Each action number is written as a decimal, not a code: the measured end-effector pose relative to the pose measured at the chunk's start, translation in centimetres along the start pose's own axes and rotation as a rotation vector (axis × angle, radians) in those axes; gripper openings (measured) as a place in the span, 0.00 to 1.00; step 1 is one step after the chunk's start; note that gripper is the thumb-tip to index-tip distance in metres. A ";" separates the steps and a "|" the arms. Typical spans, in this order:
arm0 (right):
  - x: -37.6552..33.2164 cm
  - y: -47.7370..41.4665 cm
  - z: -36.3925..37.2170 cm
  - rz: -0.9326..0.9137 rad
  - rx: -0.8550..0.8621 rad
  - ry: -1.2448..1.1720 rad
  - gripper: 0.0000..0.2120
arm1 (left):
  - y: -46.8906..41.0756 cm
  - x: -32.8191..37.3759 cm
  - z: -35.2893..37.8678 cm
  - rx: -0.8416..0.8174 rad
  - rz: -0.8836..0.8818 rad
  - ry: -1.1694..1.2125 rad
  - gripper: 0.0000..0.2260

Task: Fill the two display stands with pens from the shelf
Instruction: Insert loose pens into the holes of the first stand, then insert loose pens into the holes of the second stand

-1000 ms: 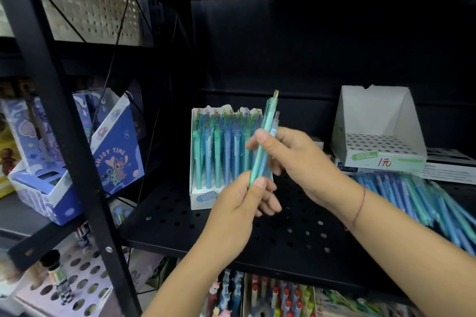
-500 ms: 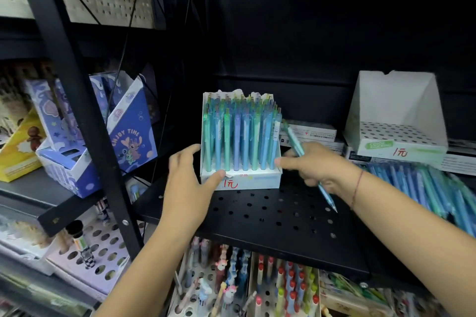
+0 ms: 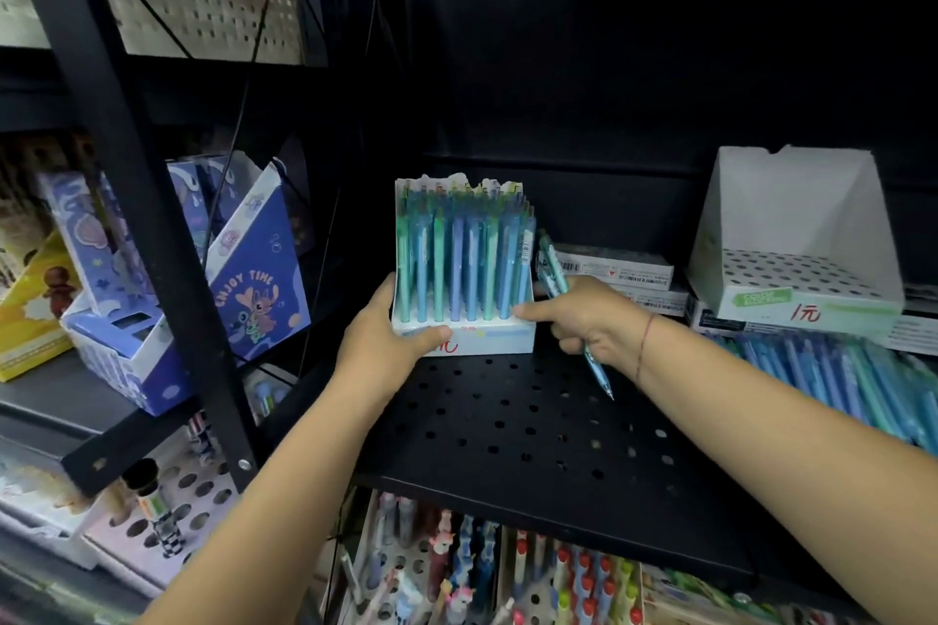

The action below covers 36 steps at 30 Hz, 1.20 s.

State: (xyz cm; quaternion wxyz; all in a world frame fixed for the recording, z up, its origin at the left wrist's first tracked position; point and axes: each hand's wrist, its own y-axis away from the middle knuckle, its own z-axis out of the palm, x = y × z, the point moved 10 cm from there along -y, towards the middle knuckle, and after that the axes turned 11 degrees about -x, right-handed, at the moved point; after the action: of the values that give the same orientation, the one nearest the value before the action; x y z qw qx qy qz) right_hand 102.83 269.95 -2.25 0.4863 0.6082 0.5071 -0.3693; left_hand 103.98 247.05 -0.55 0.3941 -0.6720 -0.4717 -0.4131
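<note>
A white display stand packed with upright blue and green pens stands on the black perforated shelf. My left hand grips its front left corner. My right hand holds a blue-green pen slanted across the fingers while its forefinger touches the stand's front right corner. A second white display stand, with bare holes, sits at the right on flat boxes. A heap of loose blue and green pens lies on the shelf in front of it.
Flat white boxes lie stacked behind the full stand. A black upright post separates this bay from blue cartoon boxes at the left. Below the shelf are more trays of coloured pens.
My left hand has closed onto the full stand's front left corner. My right hand moved left with the pen and now touches the stand's right corner. The view came a little closer.
</note>
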 end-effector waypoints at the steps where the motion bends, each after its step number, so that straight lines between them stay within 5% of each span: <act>1: -0.1 -0.5 0.1 0.003 -0.004 -0.012 0.38 | -0.5 0.1 -0.1 0.003 0.000 -0.007 0.37; 13: -1.1 -2.4 0.6 0.003 -0.053 -0.084 0.30 | -4.9 -1.3 -0.5 0.032 -0.019 -0.006 0.37; 18: -2.9 1.4 -0.7 -0.072 -0.038 -0.087 0.13 | -3.5 -0.6 -0.5 0.064 -0.071 -0.119 0.40; 22: -4.2 6.4 -4.4 -0.197 0.031 -0.157 0.04 | 2.8 7.4 1.4 0.297 0.271 -0.365 0.35; 25: -3.5 10.2 -8.5 -0.274 0.162 -0.221 0.12 | 3.3 11.5 7.3 0.061 0.442 -0.330 0.23; 29: -1.3 14.3 -14.2 -0.369 0.371 -0.340 0.21 | -0.9 13.6 16.1 -0.312 0.272 -0.174 0.21; 36: 1.6 17.8 -18.3 -0.338 0.507 -0.237 0.23 | -7.0 14.3 25.2 -0.344 0.137 -0.212 0.33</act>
State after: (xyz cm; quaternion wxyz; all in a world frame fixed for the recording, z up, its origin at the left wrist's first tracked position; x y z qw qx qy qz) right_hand 119.73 287.80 4.75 0.3068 0.5698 0.4327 -0.6277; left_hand 104.94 276.33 4.90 0.2487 -0.7995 -0.3864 -0.3868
